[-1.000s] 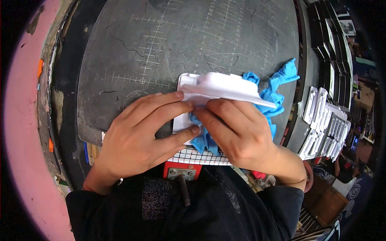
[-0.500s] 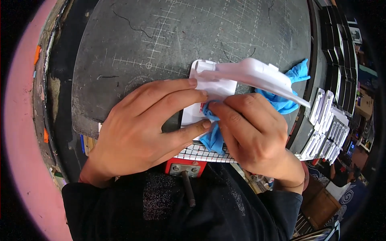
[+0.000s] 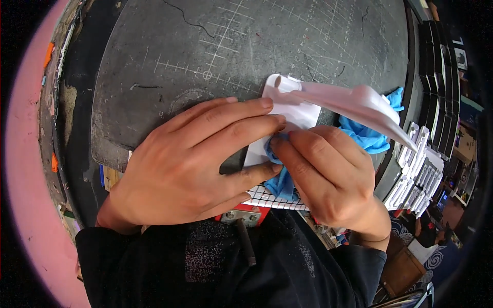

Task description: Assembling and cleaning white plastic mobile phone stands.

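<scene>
A white plastic case (image 3: 295,107) lies on the grey mat in front of me, with its lid-like flap (image 3: 359,102) standing up to the right. My left hand (image 3: 177,159) is spread open, its fingertips resting along the case's left side. In my right hand (image 3: 331,174), a wad of blue cloth (image 3: 281,185) is pinched between thumb and fingers and pressed against the flat panel. The cloth hides part of the panel beneath it. Behind the raised flap lies another crumpled blue piece of cloth (image 3: 364,134), partly covered from view.
The dark grey mat (image 3: 169,46) carries white ruled lines and loose dark threads. At the near edge are a white gridded strip (image 3: 264,197) and a red bracket (image 3: 241,214) with a metal rod. Stacked white plastic parts (image 3: 413,172) and black trays (image 3: 439,82) stand right.
In the picture, the case, both hands and the mat have shifted slightly right together. My right hand still pinches the cloth against the panel, and the left fingers stay on the case.
</scene>
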`<control>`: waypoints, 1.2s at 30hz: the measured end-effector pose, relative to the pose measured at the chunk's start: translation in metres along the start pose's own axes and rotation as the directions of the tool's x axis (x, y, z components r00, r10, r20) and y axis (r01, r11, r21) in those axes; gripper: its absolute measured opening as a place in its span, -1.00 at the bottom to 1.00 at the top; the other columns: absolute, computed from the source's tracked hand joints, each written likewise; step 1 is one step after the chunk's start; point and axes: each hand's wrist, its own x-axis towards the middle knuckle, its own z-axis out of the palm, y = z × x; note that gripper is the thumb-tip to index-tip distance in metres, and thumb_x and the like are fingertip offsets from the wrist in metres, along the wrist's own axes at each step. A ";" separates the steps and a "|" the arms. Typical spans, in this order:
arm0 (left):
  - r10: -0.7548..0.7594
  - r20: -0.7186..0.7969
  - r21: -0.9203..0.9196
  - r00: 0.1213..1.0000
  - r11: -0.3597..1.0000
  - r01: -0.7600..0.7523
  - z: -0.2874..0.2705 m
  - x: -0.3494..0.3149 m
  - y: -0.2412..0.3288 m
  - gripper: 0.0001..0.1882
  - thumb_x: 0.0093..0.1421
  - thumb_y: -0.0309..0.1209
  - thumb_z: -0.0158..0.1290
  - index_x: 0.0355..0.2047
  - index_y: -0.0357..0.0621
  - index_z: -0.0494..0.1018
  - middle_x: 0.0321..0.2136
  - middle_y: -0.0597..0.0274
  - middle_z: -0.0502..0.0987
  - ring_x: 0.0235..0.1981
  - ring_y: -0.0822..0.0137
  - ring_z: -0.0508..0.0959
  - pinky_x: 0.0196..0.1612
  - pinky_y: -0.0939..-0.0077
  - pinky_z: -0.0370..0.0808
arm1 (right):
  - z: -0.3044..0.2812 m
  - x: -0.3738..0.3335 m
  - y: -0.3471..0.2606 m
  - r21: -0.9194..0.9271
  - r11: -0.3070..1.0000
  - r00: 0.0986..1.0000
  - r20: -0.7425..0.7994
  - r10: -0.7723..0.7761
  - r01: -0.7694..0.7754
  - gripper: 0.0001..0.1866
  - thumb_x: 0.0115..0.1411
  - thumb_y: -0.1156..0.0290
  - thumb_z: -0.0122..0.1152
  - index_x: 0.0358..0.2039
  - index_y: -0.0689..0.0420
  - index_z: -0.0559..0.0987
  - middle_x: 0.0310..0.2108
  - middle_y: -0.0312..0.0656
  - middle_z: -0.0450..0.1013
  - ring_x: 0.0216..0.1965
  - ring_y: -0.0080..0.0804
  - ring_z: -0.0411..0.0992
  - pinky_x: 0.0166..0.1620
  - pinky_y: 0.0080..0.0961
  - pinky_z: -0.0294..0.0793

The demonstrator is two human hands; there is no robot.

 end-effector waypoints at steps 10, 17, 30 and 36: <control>-0.005 0.034 0.006 0.999 1.000 0.005 -0.002 -0.001 0.000 -0.43 -0.34 -0.09 0.41 -0.16 0.32 0.78 0.15 0.06 0.56 0.20 -0.09 0.54 0.28 -0.06 0.53 | 0.005 0.003 -0.001 -0.077 0.996 0.996 -0.076 -0.047 0.042 -0.50 -0.30 0.55 0.37 -0.21 0.35 0.73 -0.29 -0.12 0.56 -0.31 -0.23 0.57 -0.26 -0.38 0.61; -0.007 0.053 0.008 0.999 1.000 0.007 -0.003 0.000 0.000 -0.41 -0.35 -0.09 0.41 -0.16 0.29 0.78 0.14 0.03 0.55 0.22 -0.12 0.52 0.27 -0.07 0.53 | 0.005 0.003 -0.004 -0.054 0.999 0.995 -0.096 -0.008 0.002 -0.51 -0.31 0.59 0.39 -0.21 0.37 0.73 -0.31 -0.11 0.54 -0.34 -0.24 0.56 -0.28 -0.37 0.60; -0.015 -0.017 -0.048 1.000 0.999 0.014 0.002 -0.001 0.001 -0.40 -0.36 -0.14 0.42 -0.16 0.16 0.77 0.19 0.06 0.56 0.23 -0.06 0.52 0.27 -0.04 0.51 | 0.005 0.003 -0.001 -0.025 0.999 0.997 -0.068 0.038 -0.040 -0.58 -0.19 0.67 0.45 -0.19 0.38 0.72 -0.35 -0.13 0.52 -0.39 -0.26 0.54 -0.34 -0.38 0.54; -0.033 0.006 -0.053 0.999 0.998 0.034 -0.001 0.000 0.003 -0.42 -0.36 -0.14 0.42 -0.18 0.19 0.78 0.20 0.10 0.56 0.22 -0.04 0.52 0.25 -0.02 0.51 | 0.012 0.000 0.004 -0.046 0.998 0.992 -0.120 -0.047 0.041 -0.53 -0.30 0.46 0.26 -0.28 0.39 0.69 -0.36 -0.21 0.46 -0.42 -0.39 0.44 -0.44 -0.47 0.48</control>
